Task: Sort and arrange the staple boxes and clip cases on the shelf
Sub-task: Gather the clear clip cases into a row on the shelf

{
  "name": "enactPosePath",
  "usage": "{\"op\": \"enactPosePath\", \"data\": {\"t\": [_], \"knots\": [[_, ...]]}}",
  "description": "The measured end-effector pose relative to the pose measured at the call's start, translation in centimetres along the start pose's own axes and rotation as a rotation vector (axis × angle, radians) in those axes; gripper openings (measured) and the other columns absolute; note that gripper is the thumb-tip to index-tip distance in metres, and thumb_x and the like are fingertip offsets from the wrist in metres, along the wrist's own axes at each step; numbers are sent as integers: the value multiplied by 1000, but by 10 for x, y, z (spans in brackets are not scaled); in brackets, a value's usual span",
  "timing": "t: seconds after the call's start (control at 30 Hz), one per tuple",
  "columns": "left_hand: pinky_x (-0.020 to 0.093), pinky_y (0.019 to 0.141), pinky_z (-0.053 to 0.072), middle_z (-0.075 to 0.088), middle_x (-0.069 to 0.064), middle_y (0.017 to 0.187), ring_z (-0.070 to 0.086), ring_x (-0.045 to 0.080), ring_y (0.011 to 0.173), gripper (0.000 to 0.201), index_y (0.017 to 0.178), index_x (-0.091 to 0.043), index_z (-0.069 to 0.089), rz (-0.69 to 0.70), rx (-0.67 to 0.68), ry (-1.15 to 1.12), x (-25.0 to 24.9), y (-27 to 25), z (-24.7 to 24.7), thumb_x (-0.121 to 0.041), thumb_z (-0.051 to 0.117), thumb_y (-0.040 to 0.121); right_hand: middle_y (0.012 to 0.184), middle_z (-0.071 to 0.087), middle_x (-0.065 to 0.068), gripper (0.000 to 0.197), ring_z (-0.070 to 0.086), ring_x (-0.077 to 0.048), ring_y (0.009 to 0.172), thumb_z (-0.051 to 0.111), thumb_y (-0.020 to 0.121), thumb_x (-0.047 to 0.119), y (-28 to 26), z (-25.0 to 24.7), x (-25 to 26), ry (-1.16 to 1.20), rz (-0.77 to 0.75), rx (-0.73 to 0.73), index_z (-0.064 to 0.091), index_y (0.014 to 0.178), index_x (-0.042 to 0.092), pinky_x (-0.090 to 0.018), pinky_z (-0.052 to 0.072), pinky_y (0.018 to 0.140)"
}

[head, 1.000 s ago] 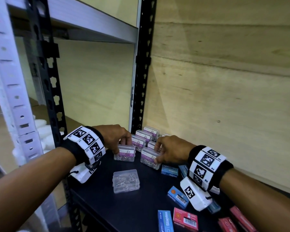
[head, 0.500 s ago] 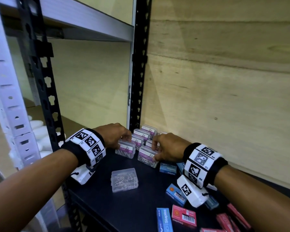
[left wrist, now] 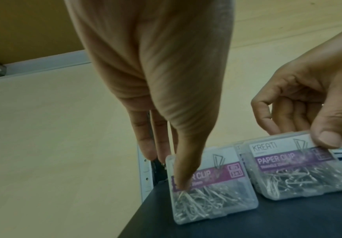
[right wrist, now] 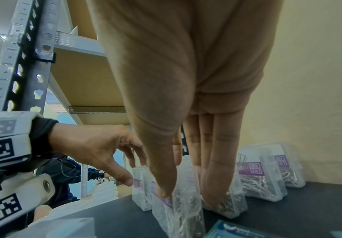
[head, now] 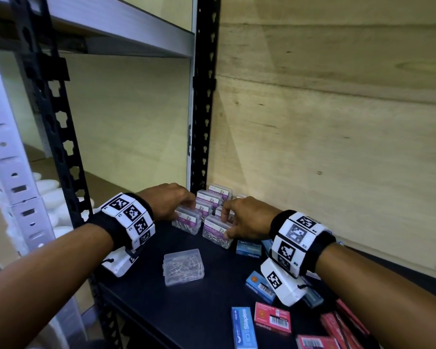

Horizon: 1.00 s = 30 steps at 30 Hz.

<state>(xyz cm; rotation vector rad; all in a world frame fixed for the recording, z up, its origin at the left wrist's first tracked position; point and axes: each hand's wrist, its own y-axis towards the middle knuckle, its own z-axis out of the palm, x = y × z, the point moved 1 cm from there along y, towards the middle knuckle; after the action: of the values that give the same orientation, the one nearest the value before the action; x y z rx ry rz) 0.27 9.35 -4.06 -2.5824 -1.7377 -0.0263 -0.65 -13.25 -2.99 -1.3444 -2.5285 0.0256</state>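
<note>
Hands barely moved from what I can see, left hand (head: 167,200) still pinching its upright clip case (head: 186,221), right hand (head: 247,220) still gripping the neighbouring clip case (head: 216,235) on the shelf (head: 186,311).

Plywood wall (head: 337,122); black shelf upright (head: 204,96).

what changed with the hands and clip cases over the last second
Little changed. The left hand and right hand each keep their grip on an upright clip case, left case and right case, and have nudged them slightly back toward the rows by the wall. The flat clip case and the loose staple boxes on the shelf stayed put.
</note>
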Motion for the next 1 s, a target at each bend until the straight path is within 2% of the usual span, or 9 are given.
{"op": "enactPosePath", "data": {"t": [0.2,0.3,0.43,0.53,0.63,0.8,0.87,0.93,1.0], "knots": [[32,97,43,48,-9,136,41,13,125,64,134,-32,49,-12,9,104,-6,-4,-15,-29,79,78,115,64,2,41,61,-18,101,72,86,42,-8,-10,-3,-48,-2,38,58,121,24,-32,49,87],[30,94,43,48,-9,135,41,12,124,55,133,-32,50,27,-36,115,-21,-7,-32,-34,73,83,116,65,3,44,61,-17,99,71,86,46,-22,-20,-12,-70,15,25,58,122,26,-33,51,88],[31,91,46,53,-10,122,47,11,116,41,126,-35,55,120,-78,106,-59,-2,-52,-45,65,87,110,65,8,42,60,-15,91,71,85,49,-61,-39,-35,-103,53,24,60,119,27,-30,48,81],[33,92,45,57,-11,117,50,10,111,37,121,-37,57,211,-65,80,-101,8,-60,-49,62,87,111,68,9,42,61,-14,91,69,85,51,-99,-49,-59,-125,113,39,60,118,27,-28,46,79],[30,90,46,60,-12,114,54,9,103,37,119,-36,59,323,-37,49,-153,22,-60,-50,63,85,110,69,11,40,63,-13,91,69,86,51,-147,-53,-85,-120,203,47,61,117,28,-31,50,85],[24,82,45,62,-14,111,55,5,93,36,118,-33,61,542,45,-12,-250,41,-46,-49,63,86,109,64,10,40,60,-14,98,67,86,54,-237,-45,-128,-130,422,24,62,117,30,-32,48,92],[26,85,47,62,-14,114,58,6,98,37,116,-34,61,609,83,-29,-287,46,-36,-52,63,85,105,63,12,38,60,-13,98,67,86,52,-277,-39,-145,-120,508,30,63,116,29,-31,48,92],[34,90,50,62,-12,118,58,11,104,40,117,-36,59,662,125,-23,-322,49,-27,-56,63,83,107,64,13,37,60,-12,99,68,86,51,-315,-31,-160,-110,594,40,62,116,30,-32,48,94],[35,91,49,61,-11,119,58,13,105,40,119,-34,59,723,152,2,-354,50,-22,-54,63,84,107,64,12,36,60,-13,99,68,86,48,-351,-24,-173,-100,684,47,62,116,30,-31,47,95]]}}
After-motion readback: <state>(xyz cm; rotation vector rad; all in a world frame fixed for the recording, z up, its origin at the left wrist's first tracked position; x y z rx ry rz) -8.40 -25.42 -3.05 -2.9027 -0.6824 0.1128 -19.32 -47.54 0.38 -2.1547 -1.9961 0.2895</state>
